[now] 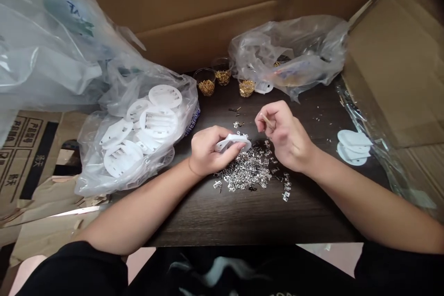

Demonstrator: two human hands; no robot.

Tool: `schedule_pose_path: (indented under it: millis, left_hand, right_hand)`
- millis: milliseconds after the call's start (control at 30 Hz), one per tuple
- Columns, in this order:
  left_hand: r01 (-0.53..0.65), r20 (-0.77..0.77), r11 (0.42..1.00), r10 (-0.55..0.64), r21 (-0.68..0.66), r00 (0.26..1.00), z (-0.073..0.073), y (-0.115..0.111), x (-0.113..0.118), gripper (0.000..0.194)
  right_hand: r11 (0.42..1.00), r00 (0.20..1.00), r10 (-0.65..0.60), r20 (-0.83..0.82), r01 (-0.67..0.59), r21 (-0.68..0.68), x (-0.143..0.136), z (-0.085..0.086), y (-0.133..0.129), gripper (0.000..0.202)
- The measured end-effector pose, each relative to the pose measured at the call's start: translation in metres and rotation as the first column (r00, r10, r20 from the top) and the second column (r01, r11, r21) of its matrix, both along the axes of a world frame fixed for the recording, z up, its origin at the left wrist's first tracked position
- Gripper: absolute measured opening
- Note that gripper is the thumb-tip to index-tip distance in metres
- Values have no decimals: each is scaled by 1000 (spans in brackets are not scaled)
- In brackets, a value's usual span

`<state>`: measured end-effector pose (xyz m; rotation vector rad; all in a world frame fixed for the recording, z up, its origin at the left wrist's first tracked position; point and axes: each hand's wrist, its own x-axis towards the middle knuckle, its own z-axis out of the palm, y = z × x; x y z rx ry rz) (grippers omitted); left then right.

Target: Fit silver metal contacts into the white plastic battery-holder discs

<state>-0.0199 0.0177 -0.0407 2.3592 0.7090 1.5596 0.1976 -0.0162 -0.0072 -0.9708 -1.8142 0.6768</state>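
Note:
My left hand (213, 150) grips a white plastic disc (233, 142) by its edge, thumb on top, tilted over the middle of the table. Below it lies a heap of small silvery metal clips (248, 171), several scattered loose around it. To the right of the disc, my right hand (286, 136) is raised with curled fingers pinched together, apart from the disc. Something slim and tan shows between the fingers, too small to make out. Part of the heap is hidden behind my left hand.
A plastic bag (163, 148) with several white discs lies at left. Clear cups (206, 84) of small gold-coloured pieces stand at the back, beside another crumpled bag (294, 51). A few white discs (354, 145) are stacked at right. Cardboard walls (194, 14) enclose the dark table (222, 222).

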Motion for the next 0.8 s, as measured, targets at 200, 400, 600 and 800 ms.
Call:
schedule_pose_path:
  millis: [200, 400, 600, 800]
  left_hand:
    - [107, -73, 982, -96, 158, 993, 5, 1, 0, 26]
    - [194, -163, 952, -158, 236, 974, 7, 0, -3, 27]
    - [194, -213, 954, -145, 229, 966, 7, -1, -6, 23]
    - [188, -215, 952, -137, 240, 967, 4, 0, -5, 22]
  right_hand:
    - [972, 996, 35, 80, -52, 228, -4, 10, -6, 17]
    - [994, 998, 30, 46, -35, 103, -2, 0, -9, 38]
    - [946, 997, 47, 64, -65, 319, -5, -10, -10, 25]
    - [903, 978, 11, 209, -99, 419, -2, -16, -11, 24]
